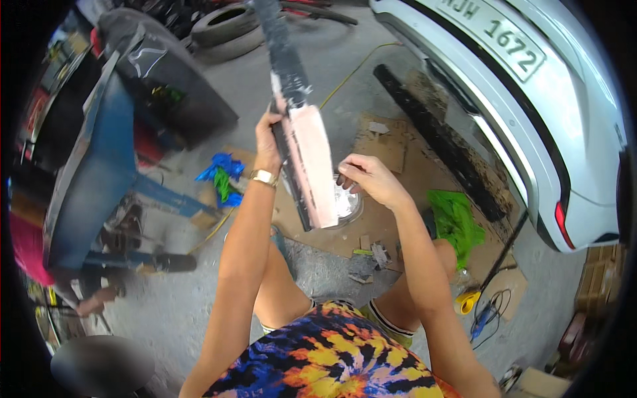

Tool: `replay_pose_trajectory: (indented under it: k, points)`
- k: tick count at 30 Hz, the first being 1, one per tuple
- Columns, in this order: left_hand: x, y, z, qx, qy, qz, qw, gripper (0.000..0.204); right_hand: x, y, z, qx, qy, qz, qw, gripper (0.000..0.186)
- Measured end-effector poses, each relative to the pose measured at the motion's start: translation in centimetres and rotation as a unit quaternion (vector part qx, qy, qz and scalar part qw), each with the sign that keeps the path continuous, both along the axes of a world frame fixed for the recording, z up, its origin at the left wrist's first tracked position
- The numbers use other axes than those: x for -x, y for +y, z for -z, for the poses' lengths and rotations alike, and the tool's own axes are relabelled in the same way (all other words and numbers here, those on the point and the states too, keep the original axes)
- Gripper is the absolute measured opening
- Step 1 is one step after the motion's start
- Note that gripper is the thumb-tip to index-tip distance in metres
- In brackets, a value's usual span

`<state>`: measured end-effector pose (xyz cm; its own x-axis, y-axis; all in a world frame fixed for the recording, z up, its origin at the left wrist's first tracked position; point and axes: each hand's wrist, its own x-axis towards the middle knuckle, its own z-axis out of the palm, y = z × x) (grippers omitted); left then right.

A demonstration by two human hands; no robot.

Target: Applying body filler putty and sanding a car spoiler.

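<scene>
My left hand [267, 136] grips a long panel [312, 159] upright in front of me, dark and scuffed in its upper part, with a pale pink coated face lower down and a dark strip along its left side. My right hand [368, 174] is beside the panel's right side, fingers curled; whatever is between its fingertips is too small or hidden to name. Below that hand, partly behind the panel, sits a round container [348, 202] with shiny, pale contents, on brown cardboard [385, 152].
A silver car bumper [544, 146] fills the right. A long black piece [438, 139], green plastic [451, 229] and yellow tape roll [468, 302] lie nearby. Blue metal stand [93, 172], another person in pink [30, 252] at left, blue-green plastic [219, 172], stacked tires [225, 30] behind.
</scene>
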<state>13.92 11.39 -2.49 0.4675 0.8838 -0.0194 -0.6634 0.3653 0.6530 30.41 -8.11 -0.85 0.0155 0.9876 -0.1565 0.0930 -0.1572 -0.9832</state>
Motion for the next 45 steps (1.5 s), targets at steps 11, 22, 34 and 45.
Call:
replay_pose_trajectory:
  k: [11,22,34,45]
  points:
    - [-1.1,0.3,2.2,0.067,-0.012,0.086,0.994,0.036,-0.8,-1.2,0.3,-0.042,-0.009,-0.016,0.999,0.019]
    - [-1.3,0.3,0.9,0.035,-0.014,0.044,0.998,0.047,-1.2,-1.8,0.6,-0.07,-0.013,-0.051,0.996,0.025]
    - [-0.9,-0.2,1.5,-0.023,0.032,0.037,0.999,0.056,1.0,-2.0,1.6,-0.171,-0.144,-0.024,0.974,0.028]
    - [-0.5,-1.9,-1.1,-0.108,0.078,0.024,0.991,0.068,-2.3,-2.7,-0.4,-0.085,-0.359,0.086,0.925,0.026]
